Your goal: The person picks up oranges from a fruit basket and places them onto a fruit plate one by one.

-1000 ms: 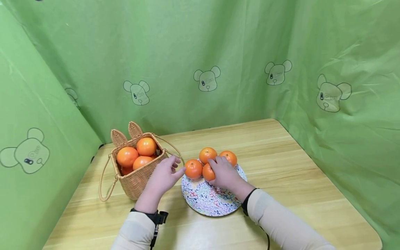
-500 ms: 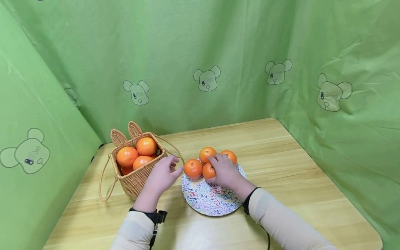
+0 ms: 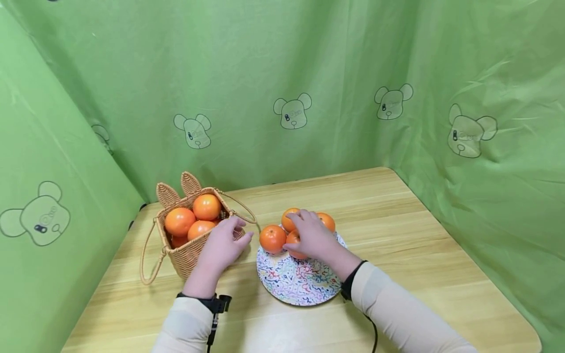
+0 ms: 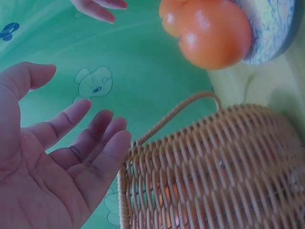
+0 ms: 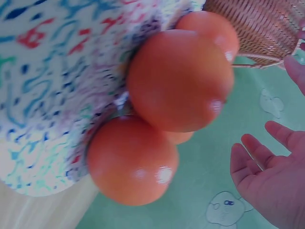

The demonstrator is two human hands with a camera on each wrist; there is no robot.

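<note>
In the head view, several oranges [image 3: 272, 239] sit bunched at the far side of a round plate [image 3: 300, 287] with a colourful squiggle pattern. My right hand [image 3: 315, 236] is over the nearest orange [image 3: 295, 243] of the bunch, thumb and fingers spread apart. The right wrist view shows that hand [image 5: 274, 174] with relaxed fingers, a gap away from the fruit. My left hand [image 3: 220, 245] hovers beside the wicker basket [image 3: 187, 260], holding nothing. In the left wrist view its fingers [image 4: 102, 164] are loosely bent, palm showing, next to the basket's woven wall.
Several oranges [image 3: 180, 221] fill the basket, which has two ear shapes on its back rim and looped handles [image 3: 150, 274] at its sides. Everything stands on a wooden table [image 3: 423, 274]. Green cloth [image 3: 247, 88] with bear-head prints encloses the far side and both flanks.
My right hand has loosened from the nearest orange and lifted slightly, with its thumb and fingers spreading. My left hand has drifted slightly left and toward me. The oranges have stayed nearly in place.
</note>
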